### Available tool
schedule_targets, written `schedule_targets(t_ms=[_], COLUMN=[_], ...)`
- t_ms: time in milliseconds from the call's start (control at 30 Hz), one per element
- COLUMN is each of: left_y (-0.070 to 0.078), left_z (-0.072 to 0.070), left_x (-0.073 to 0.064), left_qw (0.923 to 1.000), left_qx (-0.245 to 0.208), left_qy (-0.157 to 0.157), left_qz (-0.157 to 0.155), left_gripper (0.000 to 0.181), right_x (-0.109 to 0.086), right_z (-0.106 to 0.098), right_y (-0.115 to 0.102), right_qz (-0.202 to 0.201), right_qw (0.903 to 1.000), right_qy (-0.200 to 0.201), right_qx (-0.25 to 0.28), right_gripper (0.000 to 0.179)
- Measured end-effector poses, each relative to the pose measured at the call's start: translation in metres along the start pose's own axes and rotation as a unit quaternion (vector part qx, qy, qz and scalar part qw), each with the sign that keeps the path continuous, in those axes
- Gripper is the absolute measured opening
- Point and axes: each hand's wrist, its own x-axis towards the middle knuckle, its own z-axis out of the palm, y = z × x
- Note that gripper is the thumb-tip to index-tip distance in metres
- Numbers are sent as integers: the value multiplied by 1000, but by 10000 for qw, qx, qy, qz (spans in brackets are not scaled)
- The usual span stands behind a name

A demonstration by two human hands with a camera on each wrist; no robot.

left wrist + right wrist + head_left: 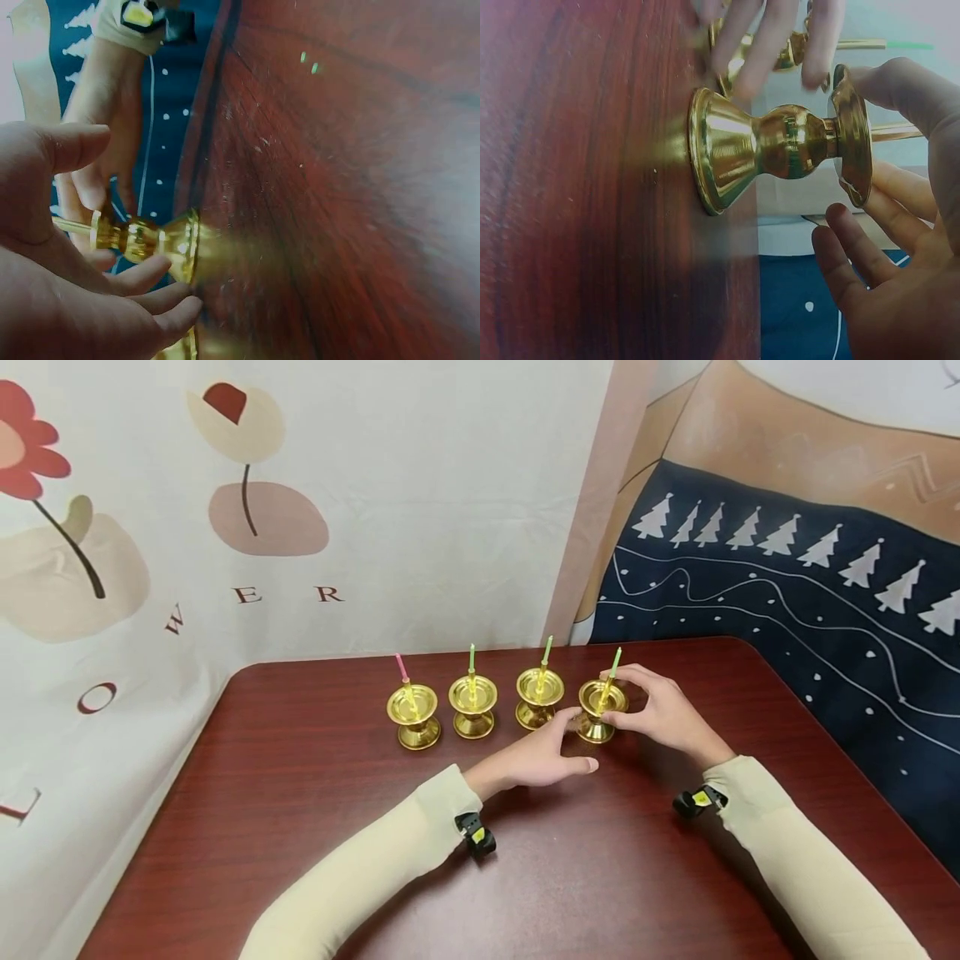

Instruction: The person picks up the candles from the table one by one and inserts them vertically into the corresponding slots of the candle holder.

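Several brass candle holders stand in a row on the table, each with a thin candle upright in its cup. My right hand (pixel 663 714) holds the rightmost candle holder (pixel 596 732) by its dish rim, thumb on the near side and fingers on the far side. A green candle (pixel 617 662) leans slightly in that holder. In the right wrist view, the base of the same candle holder (pixel 724 142) sits at the table top. My left hand (pixel 543 752) is just left of it, fingers extended and thumb spread apart, with nothing in its grasp.
To the left are a holder with a green candle (pixel 546 652), another green candle (pixel 472 660) and a pink candle (pixel 402 668) in their holders. The dark red table (pixel 300 827) meets a printed curtain (pixel 420 527) behind. A navy tree-patterned cloth (pixel 750 585) hangs at right.
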Motion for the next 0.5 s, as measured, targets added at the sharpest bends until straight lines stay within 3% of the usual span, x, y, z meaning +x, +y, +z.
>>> schedule_targets(t_ms=[67, 200, 333, 500], left_y=[15, 25, 19, -1], left_z=[-9, -23, -38, -61], left_x=[-21, -53, -81, -115], left_qw=[9999, 9993, 9981, 9937], left_qx=[100, 299, 623, 977], left_qy=[-121, -187, 6, 419], left_qz=[-30, 78, 38, -352], left_gripper=[88, 81, 75, 53], right_x=[2, 6, 8, 10], right_z=[-1, -2, -4, -7], right_y=[1, 4, 6, 9], right_qz=[67, 204, 379, 614], right_qw=[10000, 9998, 9992, 9978], right_qy=[27, 36, -3, -94], right_qx=[-15, -39, -104, -222], right_gripper=[59, 59, 61, 63])
